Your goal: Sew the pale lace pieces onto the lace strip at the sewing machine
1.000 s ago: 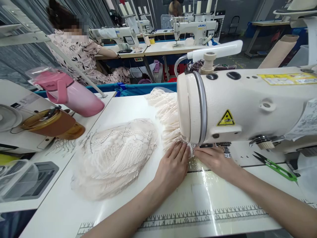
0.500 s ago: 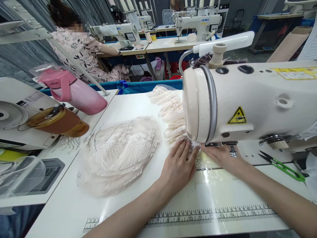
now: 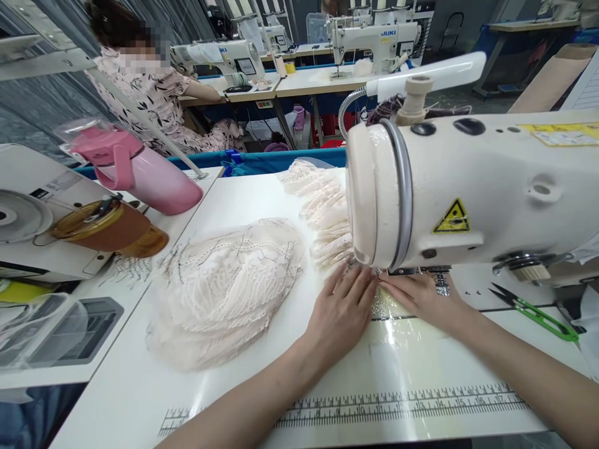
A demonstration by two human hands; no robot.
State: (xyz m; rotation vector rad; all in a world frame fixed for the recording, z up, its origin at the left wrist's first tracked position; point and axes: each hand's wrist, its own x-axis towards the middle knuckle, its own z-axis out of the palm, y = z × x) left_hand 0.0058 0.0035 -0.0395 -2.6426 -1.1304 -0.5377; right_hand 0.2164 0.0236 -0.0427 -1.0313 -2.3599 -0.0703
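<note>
A strip of ruffled cream lace fabric (image 3: pixel 330 215) runs from the back of the table to beneath the sewing machine (image 3: pixel 468 187). My left hand (image 3: pixel 344 305) lies on its near end, palm down, fingers stretched out close together over the cloth. Just right of it, under the machine head, my right hand (image 3: pixel 421 296) has its fingers and thumb drawn together on the fabric's edge. The tips of both hands almost meet; the machine head partly hides the needle area and presser foot (image 3: pixel 440 284). Left of my hands rests a loose heap of cream lace (image 3: pixel 229 293).
Green thread snips (image 3: pixel 538 312) lie right of the machine. A printed ruler (image 3: pixel 402 402) follows the table's front edge. At left stand a pink tumbler (image 3: pixel 140 165) and a brown cup (image 3: pixel 112 227). A person (image 3: pixel 145 93) sits at another machine beyond.
My left hand has shifted slightly right, and its thumb and fingers have drawn closer together. The right hand stays nearly in place. The lace heap has not moved.
</note>
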